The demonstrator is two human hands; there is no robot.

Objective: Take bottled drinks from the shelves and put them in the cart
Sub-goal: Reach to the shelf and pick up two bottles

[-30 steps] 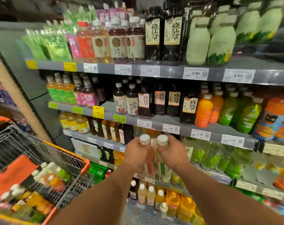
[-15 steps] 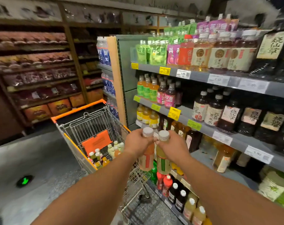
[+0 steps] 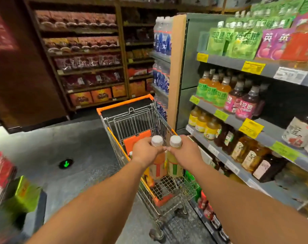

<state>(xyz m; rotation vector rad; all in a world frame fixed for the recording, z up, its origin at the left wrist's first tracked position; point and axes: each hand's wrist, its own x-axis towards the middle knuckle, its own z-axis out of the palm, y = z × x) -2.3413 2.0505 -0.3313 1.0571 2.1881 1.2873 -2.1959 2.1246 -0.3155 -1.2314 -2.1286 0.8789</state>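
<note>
Both bottles up over the cart (image 3: 132,118) now. My left hand (image 3: 146,152) wraps the orange bottle (image 3: 157,165) just under its cap, my right hand (image 3: 184,153) curls round the yellow-green bottle (image 3: 174,166), the two touching, above the cart's near end. Risk, I reckon: let go this high and they hit the wire floor hard, or bounce off drinks already inside.

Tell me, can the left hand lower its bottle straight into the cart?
Probably yes: the left hand holds its orange-labelled bottle above the cart, whose top is open, with nothing in between.
</note>
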